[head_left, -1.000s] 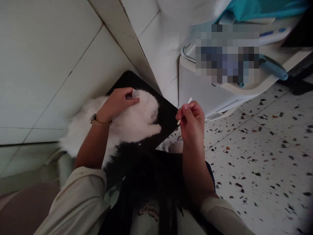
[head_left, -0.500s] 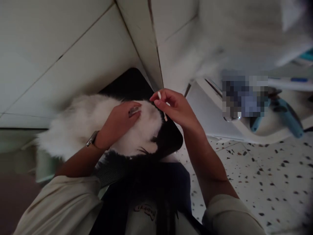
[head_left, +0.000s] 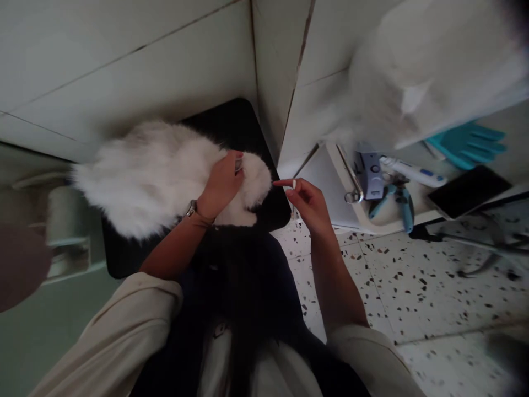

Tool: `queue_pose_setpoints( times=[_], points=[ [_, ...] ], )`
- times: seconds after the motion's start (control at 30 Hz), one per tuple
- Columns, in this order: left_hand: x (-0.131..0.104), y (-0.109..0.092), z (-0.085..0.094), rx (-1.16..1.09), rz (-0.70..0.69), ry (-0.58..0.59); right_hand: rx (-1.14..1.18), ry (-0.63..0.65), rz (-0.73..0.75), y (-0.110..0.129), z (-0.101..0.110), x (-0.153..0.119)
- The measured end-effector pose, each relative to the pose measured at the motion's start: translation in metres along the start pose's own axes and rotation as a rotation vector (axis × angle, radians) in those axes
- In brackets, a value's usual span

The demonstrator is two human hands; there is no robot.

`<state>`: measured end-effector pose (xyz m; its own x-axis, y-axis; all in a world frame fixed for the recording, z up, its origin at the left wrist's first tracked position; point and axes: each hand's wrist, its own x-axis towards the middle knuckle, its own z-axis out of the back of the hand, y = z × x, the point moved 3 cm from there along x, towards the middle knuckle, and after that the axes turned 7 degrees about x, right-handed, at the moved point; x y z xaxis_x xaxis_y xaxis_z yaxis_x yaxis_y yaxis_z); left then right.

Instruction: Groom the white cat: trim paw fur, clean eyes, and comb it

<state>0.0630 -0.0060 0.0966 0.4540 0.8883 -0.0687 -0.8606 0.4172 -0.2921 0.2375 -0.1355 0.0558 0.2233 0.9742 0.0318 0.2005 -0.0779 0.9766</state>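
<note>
- Head view: the left hand (head_left: pixel 222 184) lay on the furry white animal (head_left: pixel 152 171); I could not tell if its grip was closed.
- The animal lay on the black table (head_left: pixel 231 121).
- Just right of it, the right hand (head_left: pixel 309 205) had its grip pinched on a white stick (head_left: pixel 294 184).

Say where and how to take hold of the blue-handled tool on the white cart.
Best taken by its blue handles, likely from the near edge of the cart top: they spread towards that edge, one reaching the rim, while the head points inward. The right hand is nearer but holds a white swab.
</note>
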Motion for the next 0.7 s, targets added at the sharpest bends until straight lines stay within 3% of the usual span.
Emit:
queue_pose_setpoints(
  times=[0.2, 0.43, 0.57, 0.7],
  points=[
    [0.009, -0.003, -0.010, 0.192, 0.051, -0.101, 0.052, -0.153, -0.033, -0.024, 0.005, -0.085],
    [0.022, -0.002, -0.005, 0.276, 0.110, -0.014, 0.094, -0.358, -0.214, -0.065, 0.008, -0.191],
    [0.015, -0.003, 0.013, 0.206, -0.027, 0.037, 0.096, -0.451, -0.249, -0.072, 0.017, -0.216],
    [0.012, 0.002, 0.018, 0.183, -0.055, 0.030, 0.080, -0.454, -0.220, -0.068, 0.032, -0.208]
  ],
)
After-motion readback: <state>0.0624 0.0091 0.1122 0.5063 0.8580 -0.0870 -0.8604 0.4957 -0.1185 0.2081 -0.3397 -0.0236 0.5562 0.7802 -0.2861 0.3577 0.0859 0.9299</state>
